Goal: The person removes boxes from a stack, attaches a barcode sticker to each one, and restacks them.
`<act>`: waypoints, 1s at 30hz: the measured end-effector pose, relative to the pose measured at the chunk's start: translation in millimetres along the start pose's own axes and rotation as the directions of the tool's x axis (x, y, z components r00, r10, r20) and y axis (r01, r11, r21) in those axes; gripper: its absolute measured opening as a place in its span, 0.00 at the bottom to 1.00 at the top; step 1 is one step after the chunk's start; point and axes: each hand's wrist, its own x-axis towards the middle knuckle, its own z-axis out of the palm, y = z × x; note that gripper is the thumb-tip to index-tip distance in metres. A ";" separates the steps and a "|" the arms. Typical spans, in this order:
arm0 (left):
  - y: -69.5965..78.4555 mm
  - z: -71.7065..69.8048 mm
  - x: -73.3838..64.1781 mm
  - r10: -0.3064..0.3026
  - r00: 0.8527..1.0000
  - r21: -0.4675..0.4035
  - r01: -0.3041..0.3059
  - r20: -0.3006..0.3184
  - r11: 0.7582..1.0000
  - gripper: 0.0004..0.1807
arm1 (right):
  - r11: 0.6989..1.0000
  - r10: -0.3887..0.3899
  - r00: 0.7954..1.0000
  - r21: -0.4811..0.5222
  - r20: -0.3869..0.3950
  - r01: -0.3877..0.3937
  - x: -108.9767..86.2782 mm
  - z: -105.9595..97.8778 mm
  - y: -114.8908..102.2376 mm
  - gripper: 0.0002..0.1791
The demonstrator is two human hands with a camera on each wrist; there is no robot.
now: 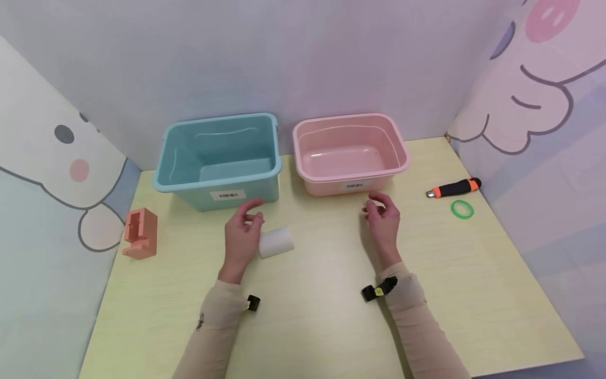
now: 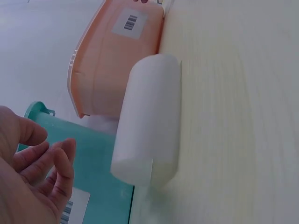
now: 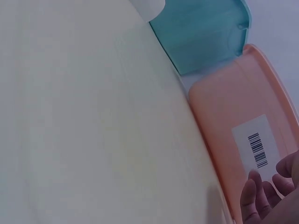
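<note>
My left hand (image 1: pixel 242 237), its fingers loosely bent and holding nothing, is just left of a white paper roll (image 1: pixel 276 242) and in front of the teal bin (image 1: pixel 215 192). In the left wrist view the roll (image 2: pixel 147 116) lies on its side, a loose edge showing at its near end. My right hand (image 1: pixel 383 223) hovers before the pink basin (image 1: pixel 350 176), fingers relaxed, nothing in them. The right wrist view has that hand (image 3: pixel 275 198) beside the basin's barcode label (image 3: pixel 257 147).
An orange tape dispenser (image 1: pixel 149 234) stands at the table's left edge. On the right lie a black and orange utility knife (image 1: pixel 454 188) and a green ring (image 1: pixel 462 209), like a tape roll. Behind the bins rises a pale wall (image 1: pixel 293 63).
</note>
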 end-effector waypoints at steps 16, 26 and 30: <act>-8.3 -92.2 4.8 -0.001 0.969 0.002 0.001 -0.248 1.000 0.18 | 0.988 -0.107 0.994 -0.112 -0.016 0.104 21.1 -40.0 -22.7 0.16; -6.1 -132.1 12.7 0.020 0.899 0.143 0.047 -0.437 0.989 0.22 | 0.872 -0.302 0.951 -0.420 -0.058 0.252 47.6 -50.7 -37.5 0.15; -2.2 -134.2 22.4 0.076 0.902 0.199 0.011 -0.424 0.980 0.23 | 0.840 -0.280 0.959 -0.492 -0.029 0.231 60.3 -53.9 -43.8 0.20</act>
